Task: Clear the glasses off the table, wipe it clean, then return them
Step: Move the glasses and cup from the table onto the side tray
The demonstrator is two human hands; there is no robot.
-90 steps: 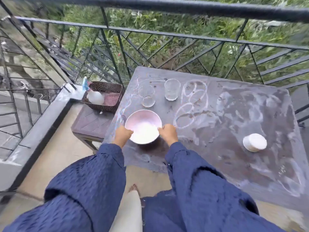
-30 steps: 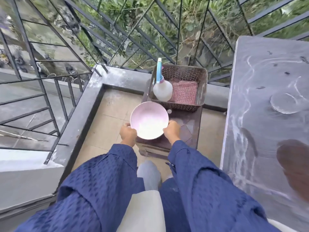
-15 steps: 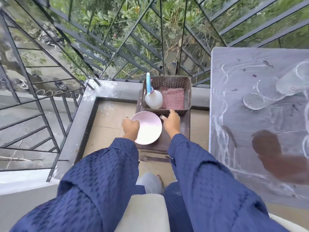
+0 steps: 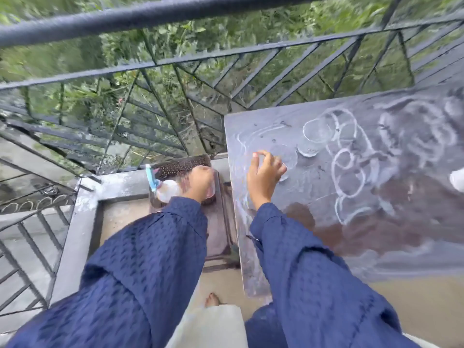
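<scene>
- Left grip (image 4: 200, 182) blurred over the basket (image 4: 180, 165), spray bottle (image 4: 164, 193) just left of it; clenched or released, cannot tell.
- Right grip (image 4: 266, 172) curled round a clear glass (image 4: 288, 156) on the tabletop (image 4: 376, 247).
- Just right of that grip: second glass (image 4: 313, 139), transparent, hard to see among chalky white rings (image 4: 347, 172).
- Risk of slipping on the slick film, or of clipping the neighbour in a hasty lift.

- The right hand (image 4: 266, 172) curled its fingers around a clear glass (image 4: 286, 158) near the left edge of the white-smeared table (image 4: 401, 259).
- A second glass (image 4: 313, 136) stood just beyond it.
- The left hand (image 4: 200, 182), blurred, hung over the basket (image 4: 180, 164) beside a spray bottle (image 4: 163, 190).
</scene>
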